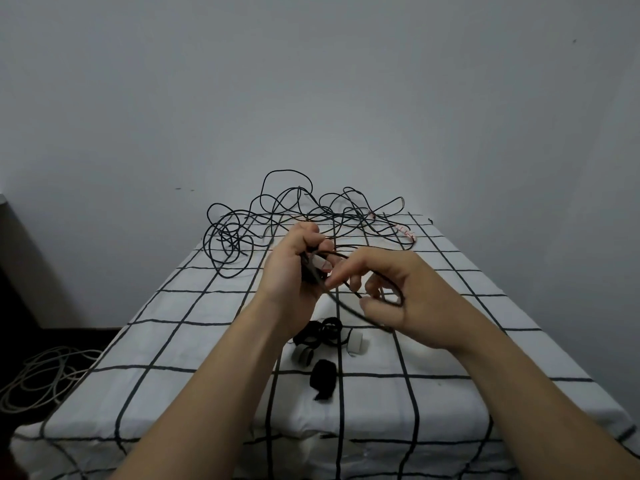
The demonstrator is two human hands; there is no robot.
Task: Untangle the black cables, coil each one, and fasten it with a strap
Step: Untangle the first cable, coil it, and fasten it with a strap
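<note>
Black cable [349, 306] over checked cloth [194, 341] | left hand [294, 268] grips it, fingers curled | right hand [398, 296] pinches its loop

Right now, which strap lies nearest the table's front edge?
The lone black strap, apart from the cluster of black and white straps just behind it.

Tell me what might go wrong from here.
1. The black cable gripped by the left hand and right hand likely runs into the far tangle; pulling may tighten knots.
2. The straps lie just below the hands; a dragged loop may sweep them aside.
</note>
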